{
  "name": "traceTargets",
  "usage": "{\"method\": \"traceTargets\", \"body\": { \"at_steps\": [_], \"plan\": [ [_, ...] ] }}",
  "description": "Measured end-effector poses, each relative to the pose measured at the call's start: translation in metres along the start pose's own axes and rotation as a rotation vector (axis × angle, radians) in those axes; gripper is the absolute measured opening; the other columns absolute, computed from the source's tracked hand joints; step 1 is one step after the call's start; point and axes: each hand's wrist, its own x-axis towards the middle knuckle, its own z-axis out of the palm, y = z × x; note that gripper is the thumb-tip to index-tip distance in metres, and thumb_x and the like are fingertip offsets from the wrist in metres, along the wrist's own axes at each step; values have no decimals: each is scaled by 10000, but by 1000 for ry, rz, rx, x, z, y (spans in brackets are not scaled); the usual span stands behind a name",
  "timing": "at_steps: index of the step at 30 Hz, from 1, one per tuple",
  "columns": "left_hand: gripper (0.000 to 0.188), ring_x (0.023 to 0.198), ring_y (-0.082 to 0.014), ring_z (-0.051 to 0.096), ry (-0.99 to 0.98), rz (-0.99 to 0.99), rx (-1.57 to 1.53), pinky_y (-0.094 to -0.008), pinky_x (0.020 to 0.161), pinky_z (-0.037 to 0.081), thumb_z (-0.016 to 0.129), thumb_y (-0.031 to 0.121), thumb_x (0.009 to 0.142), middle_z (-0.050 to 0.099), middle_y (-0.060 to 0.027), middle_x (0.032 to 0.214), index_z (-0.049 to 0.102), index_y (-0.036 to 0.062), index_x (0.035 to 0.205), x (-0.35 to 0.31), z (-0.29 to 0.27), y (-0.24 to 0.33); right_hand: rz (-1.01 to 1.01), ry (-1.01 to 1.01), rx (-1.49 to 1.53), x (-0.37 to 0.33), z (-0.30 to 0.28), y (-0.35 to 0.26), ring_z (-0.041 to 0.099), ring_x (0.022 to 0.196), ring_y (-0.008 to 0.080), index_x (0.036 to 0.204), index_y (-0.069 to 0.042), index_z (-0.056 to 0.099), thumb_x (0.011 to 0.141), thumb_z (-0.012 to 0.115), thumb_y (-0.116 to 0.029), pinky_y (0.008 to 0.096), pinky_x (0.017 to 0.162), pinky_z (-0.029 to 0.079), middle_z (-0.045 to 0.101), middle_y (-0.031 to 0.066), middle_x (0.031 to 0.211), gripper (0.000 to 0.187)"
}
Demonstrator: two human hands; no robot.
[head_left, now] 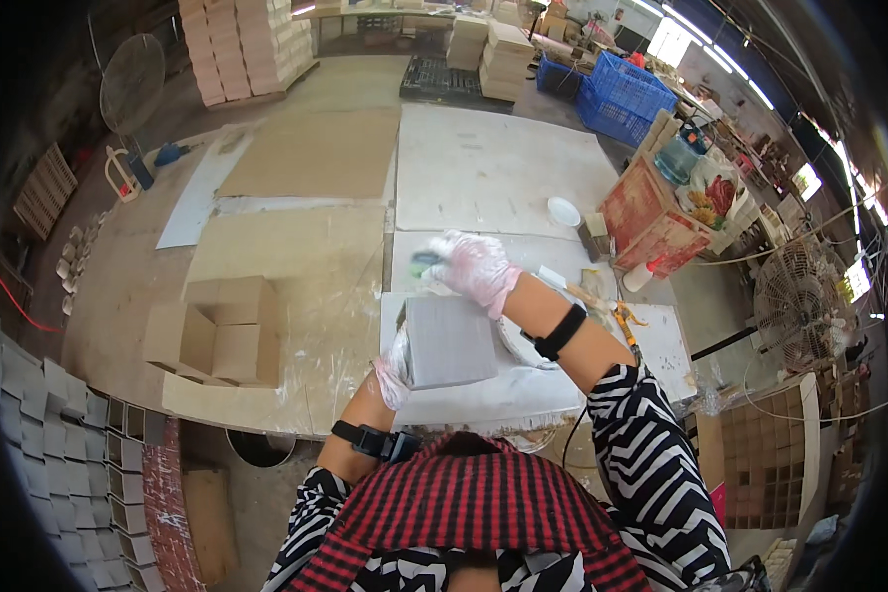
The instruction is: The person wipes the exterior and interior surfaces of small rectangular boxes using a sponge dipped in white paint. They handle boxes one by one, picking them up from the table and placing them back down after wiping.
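A square grey box (451, 342) rests on the white board at the near middle of the table. My left hand (395, 375), in a thin white-stained glove, grips the box along its left side; its fingers are partly hidden behind that edge. Beyond the far edge of the box, my gloved right hand (479, 268) is closed around a small greenish sponge (423, 263), held apart from the box. A round white container (519, 345) sits just right of the box, mostly covered by my right forearm.
Open brown cardboard boxes (225, 331) stand at the left. To the right lie a white bowl (563, 211), a wooden-handled brush (574, 287) and an orange-handled tool (627, 318). A red crate (651, 219) borders the table, with a fan (802, 301) beyond it.
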Motion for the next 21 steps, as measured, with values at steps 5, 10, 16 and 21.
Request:
{"method": "traceTargets", "body": {
  "at_steps": [5, 10, 16, 21],
  "plan": [
    [426, 1092, -226, 547, 64, 61, 172, -385, 905, 473, 424, 315, 938, 533, -112, 1225, 445, 44, 1266, -11, -1, 14, -761, 150, -137, -48, 25, -28, 530, 1018, 248, 1113, -229, 566, 789, 571, -230, 342, 790, 504, 511, 34, 1169, 324],
    [422, 1092, -226, 548, 103, 45, 203, -385, 905, 474, 432, 307, 937, 532, -111, 1226, 443, 45, 1267, -6, -6, 4, -711, 177, -174, -42, 28, -27, 547, 996, 240, 1097, -229, 579, 786, 576, -245, 356, 791, 500, 529, 29, 1138, 312],
    [419, 1093, -227, 548, 230, 100, 333, -384, 905, 475, 441, 298, 935, 530, -111, 1228, 439, 45, 1269, -20, -14, -1, 335, 166, 606, -27, -18, 3, 564, 918, 175, 1202, -136, 535, 834, 577, -249, 327, 739, 476, 597, 59, 1046, 386],
    [421, 1092, -225, 549, 239, 258, 227, -381, 908, 474, 468, 286, 926, 525, -109, 1234, 435, 54, 1276, -18, 3, 3, 268, 299, 1125, -38, 27, 39, 531, 925, 127, 1219, -36, 494, 896, 537, -256, 267, 763, 441, 574, 40, 1078, 392]
  ]
}}
